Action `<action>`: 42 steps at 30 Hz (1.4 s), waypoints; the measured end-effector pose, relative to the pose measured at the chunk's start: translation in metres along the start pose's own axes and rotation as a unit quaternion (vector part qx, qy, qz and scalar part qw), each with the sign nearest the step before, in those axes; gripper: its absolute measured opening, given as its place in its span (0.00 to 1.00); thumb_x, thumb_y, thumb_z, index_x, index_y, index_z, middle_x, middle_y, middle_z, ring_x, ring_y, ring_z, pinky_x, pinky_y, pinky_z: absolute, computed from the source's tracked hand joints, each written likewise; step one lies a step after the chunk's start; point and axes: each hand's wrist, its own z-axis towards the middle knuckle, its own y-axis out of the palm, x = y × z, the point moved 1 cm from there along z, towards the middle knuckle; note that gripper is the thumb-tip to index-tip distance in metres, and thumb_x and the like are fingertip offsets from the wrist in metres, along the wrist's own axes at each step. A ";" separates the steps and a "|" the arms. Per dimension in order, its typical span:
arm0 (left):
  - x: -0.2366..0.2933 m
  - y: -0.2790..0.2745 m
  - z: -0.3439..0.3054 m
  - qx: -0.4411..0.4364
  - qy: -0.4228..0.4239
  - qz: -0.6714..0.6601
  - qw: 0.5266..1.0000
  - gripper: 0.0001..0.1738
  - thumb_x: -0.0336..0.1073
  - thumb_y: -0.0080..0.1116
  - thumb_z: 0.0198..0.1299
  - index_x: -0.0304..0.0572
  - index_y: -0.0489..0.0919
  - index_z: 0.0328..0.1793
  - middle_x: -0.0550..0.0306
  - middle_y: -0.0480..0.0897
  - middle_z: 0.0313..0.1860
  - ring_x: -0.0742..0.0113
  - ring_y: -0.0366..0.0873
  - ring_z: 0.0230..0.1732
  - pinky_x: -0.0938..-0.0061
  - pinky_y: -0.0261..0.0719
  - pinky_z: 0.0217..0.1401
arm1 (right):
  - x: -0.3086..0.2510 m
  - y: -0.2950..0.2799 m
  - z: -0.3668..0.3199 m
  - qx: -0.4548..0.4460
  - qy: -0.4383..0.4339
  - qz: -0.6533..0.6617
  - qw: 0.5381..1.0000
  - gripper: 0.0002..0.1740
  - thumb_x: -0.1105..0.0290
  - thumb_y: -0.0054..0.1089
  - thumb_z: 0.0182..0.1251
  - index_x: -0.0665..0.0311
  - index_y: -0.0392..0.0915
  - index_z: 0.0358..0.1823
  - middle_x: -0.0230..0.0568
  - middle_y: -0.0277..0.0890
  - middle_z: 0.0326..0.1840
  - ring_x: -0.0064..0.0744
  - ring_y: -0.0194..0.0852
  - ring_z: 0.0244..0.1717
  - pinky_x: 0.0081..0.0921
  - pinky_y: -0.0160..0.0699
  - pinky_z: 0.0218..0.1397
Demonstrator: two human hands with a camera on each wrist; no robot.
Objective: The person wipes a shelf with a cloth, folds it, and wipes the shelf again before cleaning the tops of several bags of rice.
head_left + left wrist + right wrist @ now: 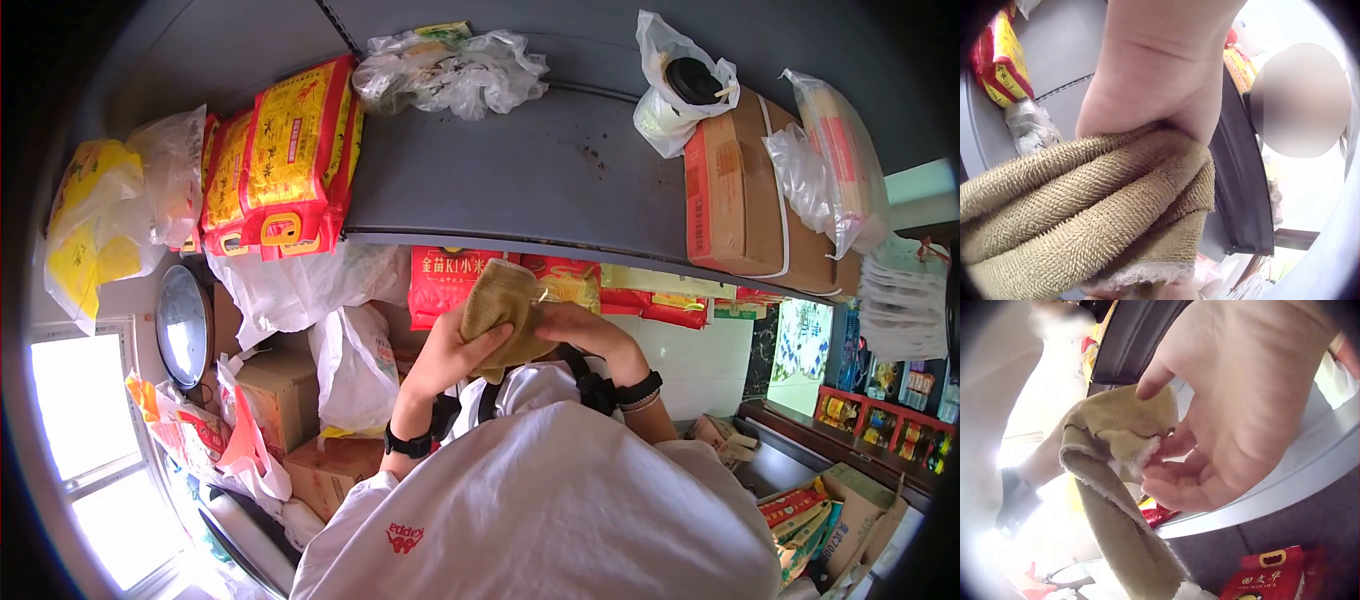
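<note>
A tan terry towel (500, 305) with a frayed white edge is held up in front of the chest, bunched in thick folds (1085, 219). My left hand (450, 350) grips it, thumb across the near side; in the left wrist view the folds hide its fingers. My right hand (585, 330) is at the towel's other side. In the right wrist view, the right hand (1235, 406) has its thumb apart from the loosely bent fingers (1179, 490), whose tips are right at the frayed edge. A long flap of towel (1125, 531) hangs below.
Ahead is a grey shelf (480, 190) bearing red and yellow rice bags (290, 150), clear plastic bags (450, 72), a cardboard box (735, 190) and a bagged cup (690, 85). Red packets (440, 285) show beneath it. More boxes (265, 395) and a white bag (355, 365) stand left.
</note>
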 end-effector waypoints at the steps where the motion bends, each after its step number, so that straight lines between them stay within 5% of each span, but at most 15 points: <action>1: -0.005 -0.002 0.000 0.023 -0.011 0.026 0.999 0.16 0.36 0.58 0.61 0.31 0.75 0.50 0.56 0.81 0.38 0.73 0.76 0.40 0.75 0.76 0.44 | -0.005 0.003 -0.001 0.053 -0.033 0.003 0.998 0.22 0.59 0.53 0.68 0.68 0.70 0.56 0.34 0.75 0.48 0.19 0.70 0.50 0.19 0.68 0.53; 4: -0.019 -0.010 0.008 0.098 0.026 0.103 0.989 0.16 0.36 0.58 0.60 0.30 0.75 0.48 0.51 0.82 0.34 0.71 0.79 0.37 0.73 0.76 0.40 | -0.010 0.000 -0.001 0.123 -0.082 0.092 0.985 0.20 0.64 0.53 0.68 0.68 0.70 0.55 0.34 0.75 0.49 0.19 0.70 0.50 0.20 0.68 0.55; 5: -0.022 -0.012 0.009 0.126 0.046 0.163 0.977 0.15 0.36 0.58 0.60 0.30 0.75 0.46 0.45 0.82 0.33 0.61 0.81 0.34 0.70 0.76 0.38 | -0.013 0.000 -0.002 0.123 -0.081 0.094 0.985 0.20 0.64 0.53 0.68 0.68 0.70 0.55 0.34 0.75 0.49 0.19 0.70 0.50 0.20 0.68 0.55; 8: -0.009 -0.013 0.008 0.095 -0.048 0.289 0.951 0.14 0.35 0.58 0.58 0.29 0.75 0.43 0.45 0.80 0.28 0.49 0.79 0.31 0.66 0.76 0.38 | -0.029 0.005 -0.007 0.139 -0.113 0.081 0.981 0.18 0.68 0.52 0.68 0.69 0.70 0.55 0.34 0.74 0.49 0.18 0.70 0.50 0.18 0.69 0.54; 11: -0.046 -0.018 0.012 0.069 -0.021 0.343 0.936 0.15 0.34 0.58 0.57 0.30 0.74 0.45 0.44 0.79 0.33 0.42 0.77 0.35 0.62 0.75 0.40 | -0.031 0.007 -0.010 0.169 -0.082 0.031 0.982 0.16 0.69 0.52 0.68 0.69 0.71 0.53 0.31 0.75 0.45 0.15 0.70 0.46 0.16 0.70 0.49; 12: -0.049 -0.016 0.012 0.070 -0.022 0.343 0.936 0.15 0.34 0.58 0.57 0.30 0.74 0.45 0.44 0.79 0.33 0.42 0.77 0.35 0.62 0.75 0.40 | -0.031 0.007 -0.011 0.177 -0.058 -0.001 0.982 0.15 0.69 0.53 0.67 0.69 0.72 0.52 0.30 0.75 0.43 0.15 0.70 0.45 0.16 0.70 0.47; 14: -0.052 -0.010 0.013 0.146 0.119 0.363 0.913 0.17 0.34 0.59 0.57 0.31 0.72 0.49 0.42 0.76 0.42 0.45 0.76 0.41 0.61 0.75 0.41 | -0.031 0.011 -0.007 0.185 -0.080 0.004 0.979 0.15 0.69 0.53 0.67 0.69 0.72 0.51 0.29 0.75 0.42 0.14 0.69 0.44 0.15 0.69 0.46; 15: -0.049 -0.009 0.014 0.118 0.062 0.301 0.944 0.20 0.34 0.59 0.57 0.33 0.70 0.52 0.43 0.73 0.50 0.50 0.75 0.47 0.64 0.76 0.42 | -0.031 0.014 -0.004 0.193 -0.102 0.009 0.976 0.14 0.69 0.54 0.66 0.69 0.73 0.50 0.28 0.75 0.41 0.13 0.69 0.43 0.15 0.68 0.44; 20: -0.018 0.014 0.011 0.106 0.090 0.197 0.971 0.20 0.30 0.60 0.55 0.34 0.71 0.54 0.53 0.76 0.48 0.63 0.77 0.48 0.73 0.78 0.46 | -0.016 0.024 0.004 0.182 -0.088 0.129 0.971 0.13 0.71 0.53 0.66 0.68 0.73 0.50 0.25 0.73 0.39 0.12 0.66 0.40 0.13 0.66 0.44; 22: -0.015 0.024 0.012 0.110 0.176 0.180 0.961 0.18 0.31 0.60 0.57 0.35 0.71 0.52 0.51 0.74 0.46 0.61 0.77 0.45 0.69 0.78 0.43 | -0.017 0.028 0.006 0.208 -0.098 0.059 0.972 0.13 0.71 0.51 0.67 0.67 0.72 0.50 0.23 0.71 0.38 0.12 0.65 0.40 0.13 0.66 0.44; 32: -0.018 0.034 0.019 0.136 0.095 0.221 0.961 0.15 0.36 0.60 0.54 0.35 0.72 0.43 0.50 0.79 0.34 0.62 0.81 0.36 0.71 0.80 0.36 | -0.013 0.040 0.005 0.228 -0.191 -0.214 0.930 0.13 0.74 0.62 0.57 0.68 0.68 0.40 0.40 0.72 0.26 0.26 0.73 0.28 0.24 0.71 0.33; 36: -0.023 0.025 0.020 0.149 0.059 0.167 0.973 0.11 0.32 0.56 0.57 0.32 0.74 0.43 0.47 0.80 0.30 0.62 0.83 0.33 0.72 0.80 0.33 | -0.018 0.043 0.003 0.219 -0.153 -0.179 0.947 0.11 0.74 0.63 0.59 0.69 0.70 0.38 0.34 0.73 0.27 0.18 0.72 0.29 0.20 0.70 0.32; 38: -0.026 0.020 0.019 0.144 0.097 0.163 0.971 0.10 0.30 0.53 0.60 0.31 0.75 0.44 0.46 0.81 0.29 0.63 0.83 0.33 0.73 0.79 0.33 | -0.015 0.040 0.002 0.193 -0.113 -0.010 0.975 0.09 0.74 0.61 0.62 0.68 0.71 0.38 0.29 0.73 0.28 0.14 0.71 0.31 0.16 0.69 0.33; 42: -0.027 0.015 0.015 0.182 0.095 0.140 0.969 0.09 0.30 0.53 0.62 0.30 0.75 0.44 0.47 0.81 0.30 0.64 0.83 0.33 0.75 0.77 0.33 | -0.016 0.029 0.000 0.231 -0.154 0.047 0.960 0.08 0.73 0.60 0.64 0.66 0.72 0.40 0.30 0.76 0.34 0.15 0.75 0.36 0.14 0.73 0.38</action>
